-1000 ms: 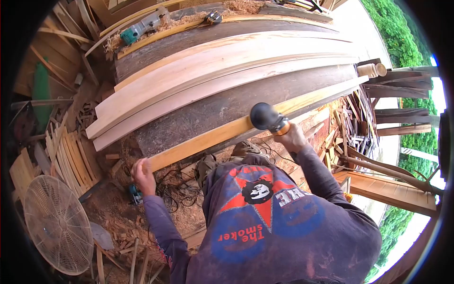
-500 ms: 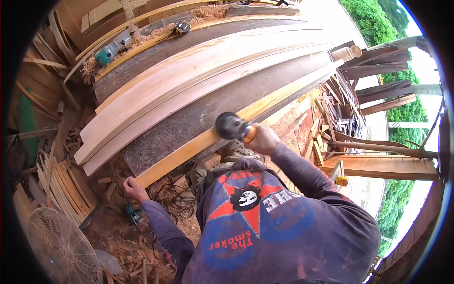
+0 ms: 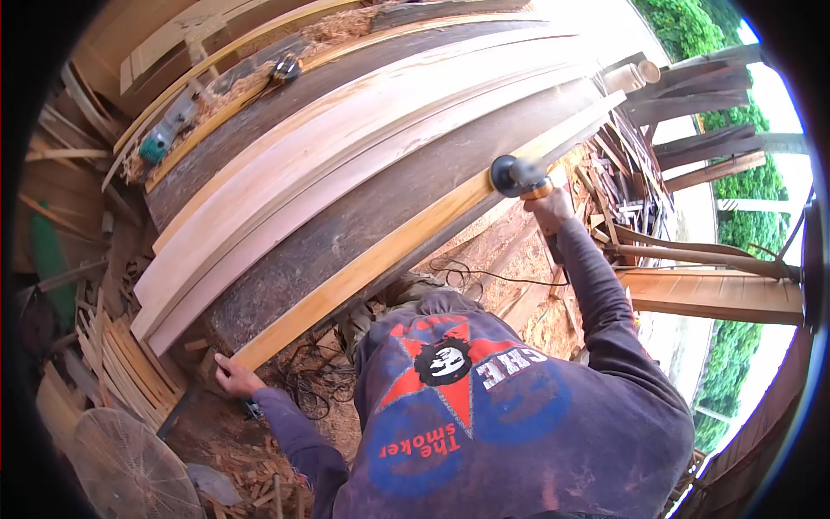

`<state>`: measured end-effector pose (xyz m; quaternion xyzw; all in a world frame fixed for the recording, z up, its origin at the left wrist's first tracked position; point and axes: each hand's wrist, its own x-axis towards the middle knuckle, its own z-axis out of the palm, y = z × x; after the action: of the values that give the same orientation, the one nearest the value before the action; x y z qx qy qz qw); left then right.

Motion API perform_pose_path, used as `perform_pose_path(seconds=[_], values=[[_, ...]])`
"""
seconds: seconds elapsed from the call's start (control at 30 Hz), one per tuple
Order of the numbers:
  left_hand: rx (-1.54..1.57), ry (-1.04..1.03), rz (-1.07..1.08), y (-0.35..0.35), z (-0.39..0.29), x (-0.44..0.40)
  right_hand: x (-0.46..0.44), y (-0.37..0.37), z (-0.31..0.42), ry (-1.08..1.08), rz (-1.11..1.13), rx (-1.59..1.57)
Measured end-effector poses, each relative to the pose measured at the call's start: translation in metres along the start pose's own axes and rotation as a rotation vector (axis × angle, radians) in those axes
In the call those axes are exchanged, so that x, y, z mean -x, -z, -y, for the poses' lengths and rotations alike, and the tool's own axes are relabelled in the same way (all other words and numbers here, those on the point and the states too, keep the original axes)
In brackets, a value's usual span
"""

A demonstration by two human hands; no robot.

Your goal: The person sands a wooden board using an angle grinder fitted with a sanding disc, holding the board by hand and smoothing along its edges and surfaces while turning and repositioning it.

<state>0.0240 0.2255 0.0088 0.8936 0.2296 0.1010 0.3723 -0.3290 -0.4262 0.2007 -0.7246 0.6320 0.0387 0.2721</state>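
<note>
My right hand [image 3: 553, 208] grips a sander [image 3: 519, 176] with a round black pad and an orange body. The pad rests on or just over a long, narrow wooden strip [image 3: 380, 259], well toward its far end. At the near left end of this strip, my left hand [image 3: 238, 378] is closed around the tip, its fingers partly hidden. The strip runs diagonally along the front edge of a dark worktable [image 3: 346, 221]. Behind it lie several long, pale, curved boards [image 3: 346, 130].
A teal power tool [image 3: 160, 138] and a dark tool [image 3: 285, 67] lie among shavings at the back. Wood strips [image 3: 130, 355] and a fan [image 3: 134, 467] are at left. A cable [image 3: 493, 275] crosses the littered floor; offcuts [image 3: 618, 186] pile up at right.
My right hand has carried the sander along the strip, away toward its far right end. My left hand remains at the near end. The view has shifted slightly.
</note>
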Motion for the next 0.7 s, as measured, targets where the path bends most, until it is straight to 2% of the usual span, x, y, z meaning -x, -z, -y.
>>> perform_pose_path(seconds=[0.1, 0.17, 0.23, 0.33, 0.47, 0.57, 0.63, 0.7], values=[[-0.004, -0.019, 0.002, 0.004, -0.005, 0.007, -0.047, 0.022, -0.021, -0.055, -0.032, -0.079], [0.113, -0.025, 0.069, 0.006, 0.003, 0.008, -0.075, 0.03, -0.034, -0.025, -0.077, -0.056], [0.028, 0.03, 0.113, 0.012, -0.01, 0.013, -0.107, 0.034, -0.057, -0.079, -0.081, -0.109], [0.217, 0.016, 0.192, -0.007, 0.018, 0.007, -0.108, 0.03, -0.051, -0.071, -0.097, -0.024], [0.298, -0.004, 0.287, -0.032, -0.012, 0.038, -0.118, -0.009, -0.088, 0.266, 0.002, 0.064], [0.342, 0.012, 0.279, -0.032, -0.007, 0.033, -0.064, -0.025, -0.021, 0.313, -0.018, -0.012], [0.366, 0.032, 0.475, -0.022, -0.004, 0.027, -0.004, -0.029, 0.04, 0.21, 0.087, -0.132], [0.396, 0.046, 0.572, -0.008, 0.003, 0.016, 0.014, -0.047, 0.054, 0.213, 0.179, -0.111]])
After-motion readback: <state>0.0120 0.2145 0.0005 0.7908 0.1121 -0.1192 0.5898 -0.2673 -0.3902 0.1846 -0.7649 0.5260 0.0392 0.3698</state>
